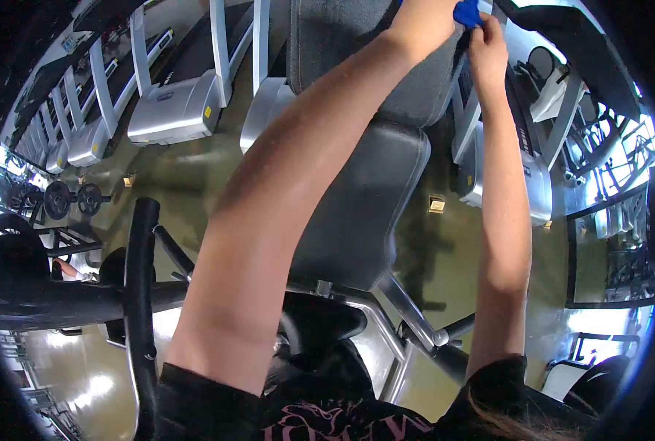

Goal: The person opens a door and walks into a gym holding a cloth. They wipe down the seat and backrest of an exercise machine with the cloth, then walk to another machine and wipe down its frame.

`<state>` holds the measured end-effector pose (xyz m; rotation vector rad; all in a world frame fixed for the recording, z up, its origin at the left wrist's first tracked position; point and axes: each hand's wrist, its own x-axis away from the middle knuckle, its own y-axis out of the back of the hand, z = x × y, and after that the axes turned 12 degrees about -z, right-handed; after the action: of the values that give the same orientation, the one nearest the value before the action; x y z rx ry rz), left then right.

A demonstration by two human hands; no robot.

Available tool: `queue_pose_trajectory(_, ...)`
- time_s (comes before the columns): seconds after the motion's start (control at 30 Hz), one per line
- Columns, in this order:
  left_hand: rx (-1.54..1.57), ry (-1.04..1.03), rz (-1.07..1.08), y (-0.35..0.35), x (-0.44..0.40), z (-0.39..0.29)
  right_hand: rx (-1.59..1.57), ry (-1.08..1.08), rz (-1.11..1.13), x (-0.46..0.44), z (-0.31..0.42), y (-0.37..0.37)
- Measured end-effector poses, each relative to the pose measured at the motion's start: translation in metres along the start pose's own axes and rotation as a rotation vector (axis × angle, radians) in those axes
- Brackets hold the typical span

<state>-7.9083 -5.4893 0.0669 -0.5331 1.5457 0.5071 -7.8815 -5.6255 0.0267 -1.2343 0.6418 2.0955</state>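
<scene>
Both my arms reach up to the top edge of the head view, over a black padded bench. A bunched blue cloth (468, 13) lies between my hands, at the right side of the bench's backrest (342, 55). My left hand (427, 28) is closed on the cloth, with blue showing on either side of it; its fingertips are cut off by the frame. With curled fingers, my right hand (488, 48) grips the cloth's lower right end beside the pad's edge. Nearer to me is the bench's black seat pad (360, 206).
Treadmills (177, 110) stand in a row at the left, and another treadmill (537, 184) is at the right. A black upright bar (141, 294) rises at lower left. Weight plates (58, 200) sit farther left. Metal frame tubes (412, 312) run below the seat.
</scene>
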Motion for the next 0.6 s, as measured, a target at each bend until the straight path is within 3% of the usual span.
queue_pose_trajectory(0.23,0.168,-0.073,0.001,0.015,0.011,-0.003,-0.126,-0.169,-0.050,0.027,0.009,0.009)
queue_pose_trajectory(0.37,0.248,-0.038,0.122,0.024,0.036,-0.014,-0.100,-0.182,-0.131,0.066,0.011,0.017)
queue_pose_trajectory(0.47,0.056,-0.167,0.154,0.022,0.060,-0.011,-0.076,-0.310,-0.035,0.085,0.014,0.028)
queue_pose_trajectory(0.6,0.130,-0.087,0.175,0.033,0.092,-0.024,-0.160,-0.212,-0.062,0.118,-0.003,0.032)
